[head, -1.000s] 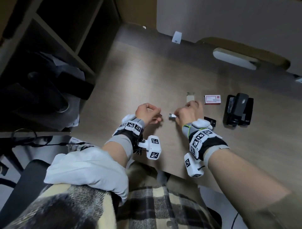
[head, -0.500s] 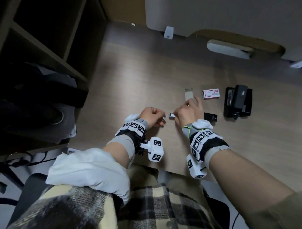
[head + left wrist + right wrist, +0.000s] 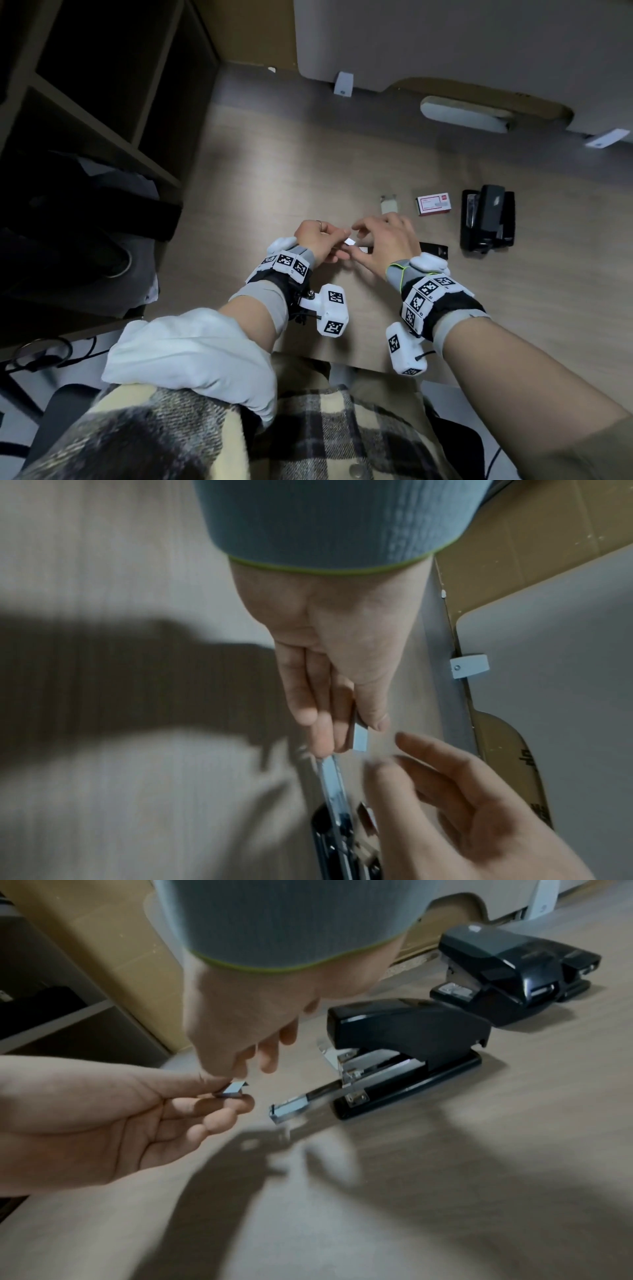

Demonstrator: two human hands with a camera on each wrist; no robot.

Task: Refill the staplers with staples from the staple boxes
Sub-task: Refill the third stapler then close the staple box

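Note:
My left hand (image 3: 334, 240) pinches a short strip of staples (image 3: 350, 242) between thumb and fingers, seen close up as a silver strip (image 3: 360, 737) in the left wrist view. My right hand (image 3: 368, 236) hovers just right of the strip, its fingers loosely spread and holding nothing. Below the hands lies a black stapler (image 3: 404, 1042) whose metal magazine (image 3: 298, 1104) sticks out toward the strip. The strip (image 3: 234, 1091) hangs a little left of and above the magazine's end. In the head view the right hand covers most of this stapler (image 3: 433, 248).
A second black stapler (image 3: 488, 219) stands at the right of the wooden desk (image 3: 274, 171). A red and white staple box (image 3: 433, 205) and an open inner tray (image 3: 389, 204) lie behind my hands. Dark shelves (image 3: 102, 120) rise on the left; a partition (image 3: 445, 41) borders the back.
My right hand has lifted off the stapler and spread its fingers beside the strip. My left hand has moved right, closer to it, with the staple strip pinched.

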